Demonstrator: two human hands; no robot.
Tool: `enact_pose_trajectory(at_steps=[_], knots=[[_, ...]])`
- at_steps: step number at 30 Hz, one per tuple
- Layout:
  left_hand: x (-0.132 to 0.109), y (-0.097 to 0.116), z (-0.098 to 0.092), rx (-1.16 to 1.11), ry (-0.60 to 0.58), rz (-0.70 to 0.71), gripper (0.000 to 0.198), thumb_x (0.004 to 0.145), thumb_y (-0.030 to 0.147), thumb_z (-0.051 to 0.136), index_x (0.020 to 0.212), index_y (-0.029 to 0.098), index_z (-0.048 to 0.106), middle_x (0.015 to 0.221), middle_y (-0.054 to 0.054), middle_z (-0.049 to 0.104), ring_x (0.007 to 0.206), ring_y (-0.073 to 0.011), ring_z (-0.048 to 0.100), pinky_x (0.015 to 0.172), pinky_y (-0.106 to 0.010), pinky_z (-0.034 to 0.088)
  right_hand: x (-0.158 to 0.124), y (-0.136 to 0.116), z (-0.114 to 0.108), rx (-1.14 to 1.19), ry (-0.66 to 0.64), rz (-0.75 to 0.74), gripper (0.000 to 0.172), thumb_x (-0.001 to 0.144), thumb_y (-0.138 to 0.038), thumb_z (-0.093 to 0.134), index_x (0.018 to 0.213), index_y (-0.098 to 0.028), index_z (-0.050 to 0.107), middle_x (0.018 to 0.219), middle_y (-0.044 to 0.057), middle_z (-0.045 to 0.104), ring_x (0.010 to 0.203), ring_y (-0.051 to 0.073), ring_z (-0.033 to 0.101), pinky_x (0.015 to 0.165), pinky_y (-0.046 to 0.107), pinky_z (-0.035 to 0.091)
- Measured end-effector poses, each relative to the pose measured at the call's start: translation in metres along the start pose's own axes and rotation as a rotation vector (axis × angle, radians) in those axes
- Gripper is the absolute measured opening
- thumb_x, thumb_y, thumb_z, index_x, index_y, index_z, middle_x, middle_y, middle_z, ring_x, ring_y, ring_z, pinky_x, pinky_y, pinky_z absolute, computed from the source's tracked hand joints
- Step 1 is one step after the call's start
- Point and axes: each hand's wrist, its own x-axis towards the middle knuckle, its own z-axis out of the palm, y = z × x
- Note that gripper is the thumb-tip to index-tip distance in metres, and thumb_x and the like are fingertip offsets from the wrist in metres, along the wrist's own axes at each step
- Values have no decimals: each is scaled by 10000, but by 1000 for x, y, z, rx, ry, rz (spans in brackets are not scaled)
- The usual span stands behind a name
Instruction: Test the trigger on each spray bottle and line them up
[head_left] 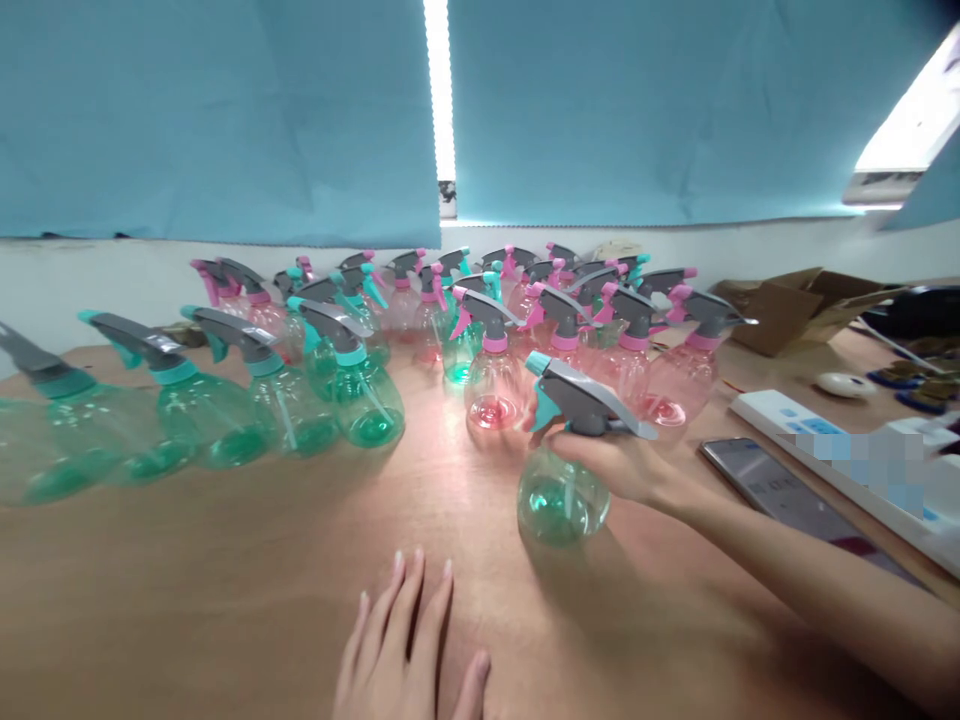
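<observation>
My right hand (600, 455) is wrapped round the neck of a green spray bottle (562, 505) with a grey and teal trigger head. The bottle is upright at the front right of the group, its nozzle pointing left; whether its base touches the table cannot be told. My left hand (401, 640) lies palm down on the wooden table (247, 580), fingers stretched and a little apart, holding nothing. Just behind the held bottle stands a pink spray bottle (495, 385). To the left, a row of green spray bottles includes a near one (367, 400).
Several more pink and green spray bottles crowd the back. On the right lie a phone (780, 490), a white power strip (817, 430) and a white computer mouse (845, 385). An open cardboard box (795, 310) stands behind them. Blue sheets (225, 120) cover the windows.
</observation>
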Motion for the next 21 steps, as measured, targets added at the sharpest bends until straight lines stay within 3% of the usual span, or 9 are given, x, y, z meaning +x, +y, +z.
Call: enact_pose_trajectory(at_steps=[5,8,12,16,21], knots=[[0,-1,3,-4,3,8,584,885,422,525,1399,160,432,1402,-151,503,1244,-354,512,948,-502,479,-11,-15,10,81,-110,20,171,614,-136,473,729,-233,553,712,-14,594,606,139,570,516,258,469],[0,-1,2,15,-4,12,585,890,430,518,1395,149,428,1401,-163,500,1247,-354,509,938,-506,484,-13,-18,16,134,-159,-2,342,631,-130,451,898,-253,625,861,-2,664,739,158,644,674,302,565],[1,0,0,38,-9,19,580,897,434,502,1393,147,415,1395,-166,506,1245,-342,513,938,-502,485,-11,-20,19,137,-188,-33,507,667,-114,441,1111,-279,621,988,5,689,889,182,669,852,390,570],[1,0,0,47,-11,25,578,900,433,498,1393,146,410,1393,-165,509,1243,-340,516,927,-498,493,-11,-18,20,150,-183,-44,567,694,-96,453,1211,-290,582,1056,14,693,957,201,669,874,409,569],[1,0,-1,35,-22,19,578,906,433,491,1400,148,397,1402,-165,498,1252,-343,507,927,-513,487,-12,-13,21,160,-187,-46,579,712,-108,451,1255,-279,557,1100,23,691,888,184,684,875,395,563]])
